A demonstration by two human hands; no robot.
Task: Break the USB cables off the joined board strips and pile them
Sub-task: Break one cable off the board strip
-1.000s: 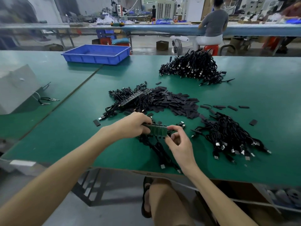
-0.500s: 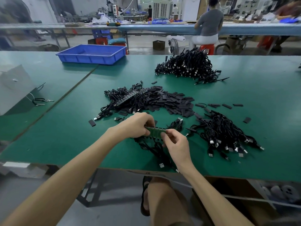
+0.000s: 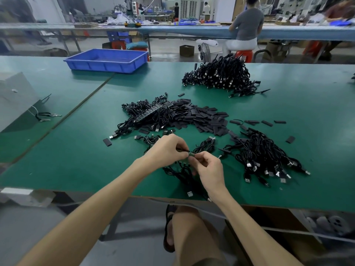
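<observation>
Left hand point(image 3: 167, 150) and right hand point(image 3: 208, 166) pinch a green board strip point(image 3: 191, 153) between their fingers, black cables point(image 3: 182, 169) dangling below onto the tabletop point(image 3: 76, 160).

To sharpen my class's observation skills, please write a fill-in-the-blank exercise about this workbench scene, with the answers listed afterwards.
1. The left hand and the right hand pinch a small board strip over the table, whose top is ____.
2. The tray at the table's far edge is coloured ____.
3. The biggest cable pile lies to the tray's ____.
4. Its cables are coloured ____.

Answers: green; blue; right; black.
</observation>
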